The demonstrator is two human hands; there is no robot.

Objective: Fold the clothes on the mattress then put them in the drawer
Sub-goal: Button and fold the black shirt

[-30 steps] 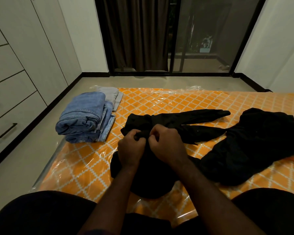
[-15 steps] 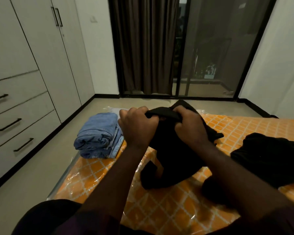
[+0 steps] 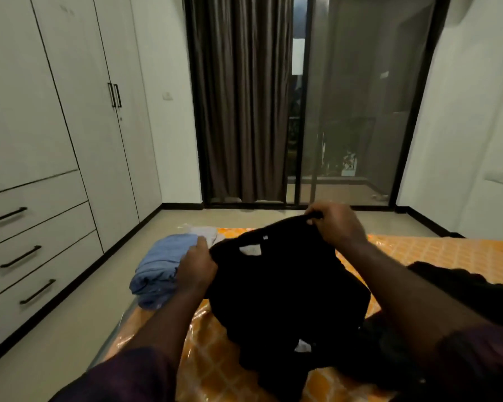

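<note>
Black garment [image 3: 285, 285] is now raised over the plastic-wrapped orange mattress [image 3: 418, 250]; a second ago it lay flat under two bunched fists. The hands have spread: left hand [image 3: 198, 264] pinches its edge at 9 o'clock, right hand [image 3: 336, 224] curls over the top edge at 1. Probably shaking it out, with folding barely begun. Folded jeans [image 3: 163, 265] at 9, dark heap [image 3: 462, 288] at 3. Drawers [image 3: 38, 256] are shut, far left. Curtain [image 3: 238, 111] at 12.

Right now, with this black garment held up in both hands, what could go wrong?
The left hand grips the black garment right beside the folded jeans. A shake could topple that stack, which sits near the edge of the mattress. The right hand holds higher, so the garment hangs skewed with its lower part bunched, and the fold may come out crooked.
</note>
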